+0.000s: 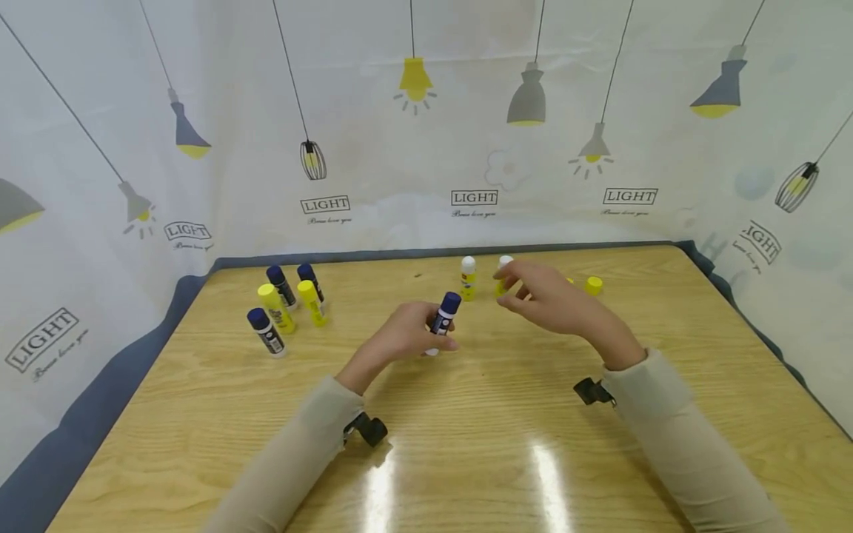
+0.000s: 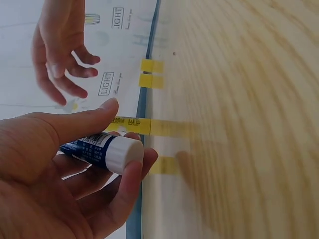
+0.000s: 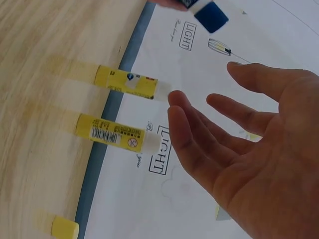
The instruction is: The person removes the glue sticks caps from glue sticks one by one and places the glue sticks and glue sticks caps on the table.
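One navy-capped glue stick (image 1: 443, 319), clasped above the table (image 1: 480, 459) in the left grip (image 1: 408, 332), should prove light, rigid and smooth, best taken mid-barrel; the right grip (image 1: 549, 297), loose and holding nothing, is near a white-topped yellow stick (image 3: 112, 133).

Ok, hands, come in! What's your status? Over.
Left hand: gripping blue-capped glue stick, tilted. Right hand: holding nothing, fingers loosely bent. Two white-topped yellow glue sticks standing close to right hand, might get bumped. Over.
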Action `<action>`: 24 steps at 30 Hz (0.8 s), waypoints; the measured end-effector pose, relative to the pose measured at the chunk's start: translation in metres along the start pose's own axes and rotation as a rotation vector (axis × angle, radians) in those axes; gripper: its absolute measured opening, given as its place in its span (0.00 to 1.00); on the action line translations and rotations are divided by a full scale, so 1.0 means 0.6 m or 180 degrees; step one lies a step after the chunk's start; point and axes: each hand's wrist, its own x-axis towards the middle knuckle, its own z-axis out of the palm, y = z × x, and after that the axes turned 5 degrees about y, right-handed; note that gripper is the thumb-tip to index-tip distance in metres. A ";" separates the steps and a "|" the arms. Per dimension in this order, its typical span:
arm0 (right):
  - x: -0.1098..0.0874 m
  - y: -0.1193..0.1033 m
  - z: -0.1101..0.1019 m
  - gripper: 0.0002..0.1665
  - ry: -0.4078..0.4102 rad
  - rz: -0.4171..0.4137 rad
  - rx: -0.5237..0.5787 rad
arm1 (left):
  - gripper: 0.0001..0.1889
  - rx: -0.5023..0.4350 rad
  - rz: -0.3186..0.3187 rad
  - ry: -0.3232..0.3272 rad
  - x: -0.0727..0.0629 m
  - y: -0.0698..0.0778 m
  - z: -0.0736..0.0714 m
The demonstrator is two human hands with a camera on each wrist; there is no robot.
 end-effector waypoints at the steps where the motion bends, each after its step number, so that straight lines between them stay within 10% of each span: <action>1: 0.001 -0.003 0.002 0.23 -0.0013 -0.0021 0.0021 | 0.14 0.0018 0.0024 -0.0006 0.003 0.002 0.002; 24: 0.004 -0.024 0.032 0.25 -0.0103 -0.0073 0.0210 | 0.24 0.0543 0.0413 -0.0005 0.000 0.054 0.027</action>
